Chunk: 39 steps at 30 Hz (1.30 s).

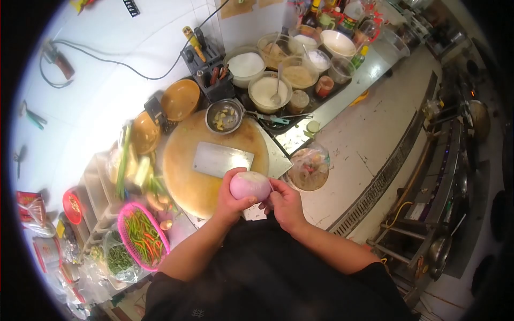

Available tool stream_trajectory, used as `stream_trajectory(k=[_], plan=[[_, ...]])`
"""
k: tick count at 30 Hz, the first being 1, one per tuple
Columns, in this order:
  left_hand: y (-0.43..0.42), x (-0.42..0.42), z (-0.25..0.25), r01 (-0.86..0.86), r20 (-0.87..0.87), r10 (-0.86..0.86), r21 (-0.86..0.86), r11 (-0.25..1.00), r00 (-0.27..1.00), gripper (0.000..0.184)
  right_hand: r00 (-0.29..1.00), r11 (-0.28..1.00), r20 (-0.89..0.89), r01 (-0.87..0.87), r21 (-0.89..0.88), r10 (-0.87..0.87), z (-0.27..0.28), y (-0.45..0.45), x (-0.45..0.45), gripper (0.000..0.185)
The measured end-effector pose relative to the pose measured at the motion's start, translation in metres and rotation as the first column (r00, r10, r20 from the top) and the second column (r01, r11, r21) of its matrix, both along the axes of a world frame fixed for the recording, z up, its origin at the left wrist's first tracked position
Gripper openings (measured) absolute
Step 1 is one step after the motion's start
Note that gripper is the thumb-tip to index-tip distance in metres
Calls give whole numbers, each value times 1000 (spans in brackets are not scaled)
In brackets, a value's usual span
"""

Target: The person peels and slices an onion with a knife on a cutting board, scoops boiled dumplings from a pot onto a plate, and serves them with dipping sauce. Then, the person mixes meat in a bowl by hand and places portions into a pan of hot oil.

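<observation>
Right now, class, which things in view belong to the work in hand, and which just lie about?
In the work:
onion, held by left hand
right hand, at its edge
probably cleaver and round board

Seemingly lying about:
pink basket of peppers
metal bowl
knife block

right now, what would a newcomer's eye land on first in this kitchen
Probably the pale purple onion, held between the left hand and the right hand at the near edge of the round chopping board. Next, the broad cleaver blade lying flat on that board, then the bright pink basket of green and red chillies to its left.
</observation>
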<state>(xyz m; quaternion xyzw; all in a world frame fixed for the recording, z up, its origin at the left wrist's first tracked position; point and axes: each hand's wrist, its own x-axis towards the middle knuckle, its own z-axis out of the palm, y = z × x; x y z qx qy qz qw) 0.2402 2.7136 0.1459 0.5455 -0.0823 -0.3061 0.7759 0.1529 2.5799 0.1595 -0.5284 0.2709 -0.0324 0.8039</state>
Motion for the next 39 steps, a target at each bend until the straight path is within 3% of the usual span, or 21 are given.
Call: stream_trajectory(k=[3, 9, 11, 12, 14, 16, 17, 18, 19, 20, 22, 28, 32, 34, 37, 38, 39], plan=[[1, 3, 2, 32, -9, -32, 2, 999, 999, 78, 1000, 999, -18, -6, -47, 5, 3, 0, 3, 35], [2, 1, -2, 67, -13, -68, -72, 995, 998, 79, 992, 966, -124, 47, 253, -16, -5, -13, 5, 27], [-3, -2, 5, -40, -236, -1, -170, 985, 972, 81, 992, 962, -121, 72, 262, -41, -1, -12, 3, 24], [0, -2, -2, -37, -234, -5, -174, 984, 972, 81, 992, 963, -120, 74, 258, -44, -4, -11, 3, 24], [3, 3, -27, -48, -304, -24, -228, 972, 952, 74, 999, 999, -49, -9, 40, 11, -17, -11, 0, 25], [7, 4, -19, 82, -209, -116, -161, 983, 971, 70, 988, 959, -7, -152, -241, 155, -48, -12, -4, 26], [14, 9, -37, 120, -229, -165, -198, 973, 959, 67, 973, 944, -84, -228, -239, 213, -25, -16, -2, 33], [7, 0, -18, 43, -257, -94, -196, 980, 962, 71, 978, 954, -71, -209, -214, 198, -8, -18, -3, 37], [4, -2, -9, 65, -222, -106, -184, 981, 969, 73, 995, 990, 17, -93, -106, 95, -11, -9, -3, 36], [3, -1, -7, 66, -181, -94, -154, 986, 979, 76, 988, 934, 48, -123, -335, 147, 7, -13, -5, 36], [3, -1, -11, 86, -148, -109, -151, 985, 983, 79, 988, 979, -10, -156, -132, 156, 24, -16, -7, 34], [-3, -1, -6, 52, -128, -67, -117, 992, 990, 82, 990, 991, 82, -119, 68, 113, 10, -17, -7, 26], [-2, 5, -2, 94, -146, -105, -81, 992, 984, 84, 994, 995, 54, -100, 22, 99, 12, -22, -12, 22], [-2, 4, -2, 92, -130, -100, -61, 994, 986, 85, 982, 948, 34, -169, -270, 185, 20, -27, -14, 21], [-1, 1, 0, 106, -84, -108, -22, 994, 991, 89, 984, 921, 35, -150, -360, 174, 16, -26, -15, 20], [-1, 0, 1, 119, -53, -119, -2, 993, 991, 91, 985, 921, 35, -147, -361, 170, 13, -25, -15, 20], [-1, -1, 0, 121, -53, -121, -3, 993, 991, 91, 991, 964, 14, -126, -235, 133, 11, -24, -14, 20]])
